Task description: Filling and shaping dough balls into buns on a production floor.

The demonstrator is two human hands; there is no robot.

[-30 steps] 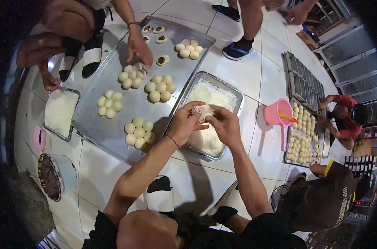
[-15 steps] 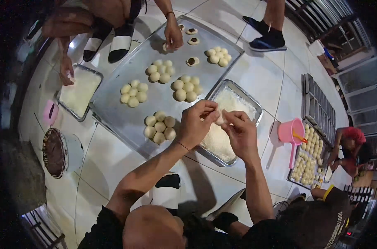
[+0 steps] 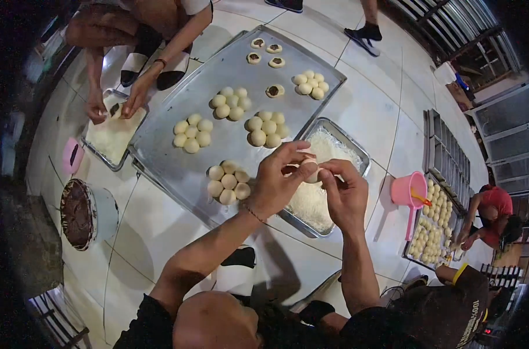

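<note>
Big metal tray (image 3: 177, 168) on the tiled floor (image 3: 369, 110), carrying 5 clusters of dough balls (image 3: 228, 182). Beside it, our smaller pan of white flour (image 3: 325, 195). Above that pan, our left hand (image 3: 274, 185) and right hand (image 3: 345, 195) pinch 1 dough piece (image 3: 311, 168) between fingertips, both closed on it.

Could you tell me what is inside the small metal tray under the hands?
The small metal tray holds white shredded flakes. The left hand and right hand, pinching a dough ball, hide its middle.
</note>
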